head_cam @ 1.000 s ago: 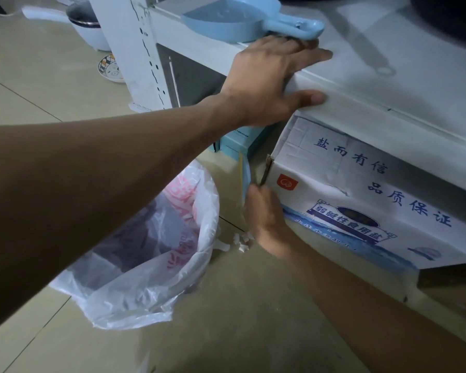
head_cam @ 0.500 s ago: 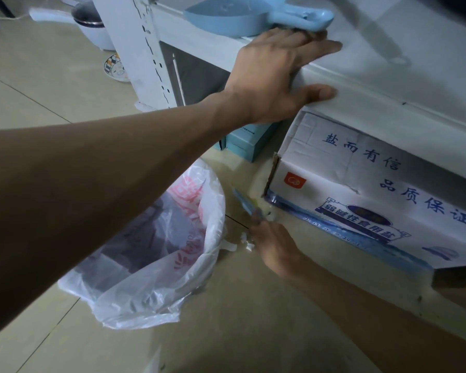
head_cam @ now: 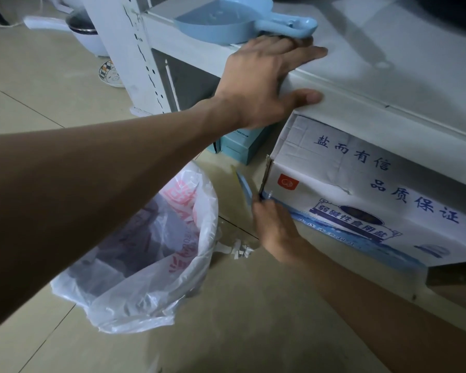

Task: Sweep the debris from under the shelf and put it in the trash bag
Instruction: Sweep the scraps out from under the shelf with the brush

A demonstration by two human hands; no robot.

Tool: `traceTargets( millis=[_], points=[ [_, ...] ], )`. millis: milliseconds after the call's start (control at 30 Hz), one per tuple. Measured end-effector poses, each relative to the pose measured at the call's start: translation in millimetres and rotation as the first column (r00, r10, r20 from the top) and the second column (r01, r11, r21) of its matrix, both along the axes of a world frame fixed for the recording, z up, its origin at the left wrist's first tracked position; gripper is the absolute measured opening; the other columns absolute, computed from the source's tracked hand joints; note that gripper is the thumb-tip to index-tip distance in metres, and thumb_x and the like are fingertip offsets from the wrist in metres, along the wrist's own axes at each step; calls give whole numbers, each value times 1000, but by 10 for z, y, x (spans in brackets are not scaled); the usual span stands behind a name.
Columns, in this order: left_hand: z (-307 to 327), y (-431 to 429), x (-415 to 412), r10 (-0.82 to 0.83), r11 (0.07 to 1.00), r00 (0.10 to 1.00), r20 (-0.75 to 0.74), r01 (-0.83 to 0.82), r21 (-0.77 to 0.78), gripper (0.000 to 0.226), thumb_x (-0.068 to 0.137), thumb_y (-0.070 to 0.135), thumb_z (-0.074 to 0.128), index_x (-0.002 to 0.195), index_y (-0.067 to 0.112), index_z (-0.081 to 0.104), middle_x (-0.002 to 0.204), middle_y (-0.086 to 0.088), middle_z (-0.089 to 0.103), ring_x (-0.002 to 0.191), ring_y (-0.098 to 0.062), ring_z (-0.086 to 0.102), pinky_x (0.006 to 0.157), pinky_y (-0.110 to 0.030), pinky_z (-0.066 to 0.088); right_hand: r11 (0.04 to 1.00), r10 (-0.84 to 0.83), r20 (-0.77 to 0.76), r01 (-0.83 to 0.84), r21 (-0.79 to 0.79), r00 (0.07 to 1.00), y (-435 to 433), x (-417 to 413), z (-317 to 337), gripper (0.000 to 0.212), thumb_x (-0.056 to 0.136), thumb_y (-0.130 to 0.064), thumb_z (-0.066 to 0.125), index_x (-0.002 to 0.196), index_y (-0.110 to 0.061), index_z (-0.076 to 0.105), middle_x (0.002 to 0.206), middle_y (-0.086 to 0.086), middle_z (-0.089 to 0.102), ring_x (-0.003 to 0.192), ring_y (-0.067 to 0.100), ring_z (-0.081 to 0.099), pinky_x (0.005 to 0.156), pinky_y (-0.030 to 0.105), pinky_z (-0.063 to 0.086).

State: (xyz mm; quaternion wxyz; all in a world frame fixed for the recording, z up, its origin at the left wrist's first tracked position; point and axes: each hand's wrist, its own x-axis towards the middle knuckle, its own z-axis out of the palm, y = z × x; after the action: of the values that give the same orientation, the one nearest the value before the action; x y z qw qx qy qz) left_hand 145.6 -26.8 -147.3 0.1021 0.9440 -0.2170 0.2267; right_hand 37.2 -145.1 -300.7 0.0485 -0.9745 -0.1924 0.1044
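Both hands stayed; right hand (head_cam: 276, 232) raised brush (head_cam: 244, 190) beside box (head_cam: 361, 200).

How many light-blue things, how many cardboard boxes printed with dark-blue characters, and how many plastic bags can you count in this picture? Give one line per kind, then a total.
Light-blue things: 3, the dustpan, the small brush, the blue box
Printed cardboard boxes: 1, the salt box
Plastic bags: 1, the trash bag
Total: 5
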Motion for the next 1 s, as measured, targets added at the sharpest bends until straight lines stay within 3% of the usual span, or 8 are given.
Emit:
traceTargets(
  millis=[100, 200, 533, 633, 700, 800, 900, 1000],
  points=[
    [-8, 1, -1, 7, 1000, 1000, 11, -7, 10, 72, 84, 80, 33, 145, 44, 42, 145, 18, 48, 135, -10, 44, 108, -27, 30, 996, -91, 14, 90, 15, 996, 69, 161, -37, 20, 94, -11, 55, 112, -3, 60, 99, 13, 72, 84, 22, 71, 70, 28, 59],
    [-2, 0, -6, 14, 999, 1000, 23, -15, 29, 72, 85, 81, 30, 146, 44, 39, 146, 18, 47, 136, -9, 42, 109, -27, 30, 992, -120, -26, 121, 28, 992, 9, 183, -135, 20, 93, -10, 57, 111, -4, 62, 101, 13, 71, 88, 23, 71, 73, 30, 59],
    [4, -8, 1, 12, 1000, 1000, 16, -13, 21, 70, 85, 78, 34, 145, 44, 41, 145, 18, 48, 135, -10, 43, 108, -25, 29, 995, 70, 44, -73, 67, 997, -369, -177, -239, 36, 98, -5, 41, 133, 1, 44, 110, 15, 65, 93, 25, 68, 81, 34, 57],
    [-4, 7, -1, 2, 999, 1000, 28, -2, 34, 72, 85, 80, 31, 146, 43, 41, 145, 17, 48, 135, -11, 44, 107, -26, 31, 988, 3, 129, -23, 151, 992, -266, -89, -207, 30, 94, -2, 47, 123, -1, 56, 103, 15, 69, 86, 24, 70, 73, 31, 58],
    [1, 12, -9, -1, 999, 1000, 25, 0, 43, 73, 85, 81, 28, 146, 43, 41, 146, 16, 48, 135, -12, 44, 107, -27, 32, 929, -148, 74, 113, 353, 986, -186, -52, -178, 19, 90, -2, 51, 102, -2, 66, 90, 10, 71, 77, 21, 69, 64, 27, 57],
    [14, 9, -20, -6, 999, 1000, 21, 5, 53, 73, 86, 80, 28, 147, 42, 39, 148, 15, 46, 136, -13, 42, 108, -27, 31, 697, -346, -65, 303, 650, 936, -98, -121, -143, 20, 89, -3, 55, 77, -1, 70, 70, -2, 65, 57, 6, 57, 51, 8, 43],
    [26, -2, -26, 4, 998, 1000, 1, -5, 60, 72, 86, 80, 29, 148, 43, 37, 150, 14, 44, 138, -13, 41, 109, -28, 30, 626, -422, -166, 419, 658, 891, -104, -237, -221, 21, 87, -7, 56, 74, 3, 69, 72, 11, 71, 58, 20, 64, 58, 33, 56],
    [19, 4, -25, 8, 998, 1000, 2, -8, 62, 73, 86, 81, 27, 148, 44, 38, 148, 14, 46, 136, -13, 43, 108, -30, 31, 620, -401, -281, 485, 617, 872, -160, -346, -361, 23, 85, -6, 56, 70, 5, 69, 62, 12, 66, 51, 9, 61, 53, 30, 51]
  ],
)
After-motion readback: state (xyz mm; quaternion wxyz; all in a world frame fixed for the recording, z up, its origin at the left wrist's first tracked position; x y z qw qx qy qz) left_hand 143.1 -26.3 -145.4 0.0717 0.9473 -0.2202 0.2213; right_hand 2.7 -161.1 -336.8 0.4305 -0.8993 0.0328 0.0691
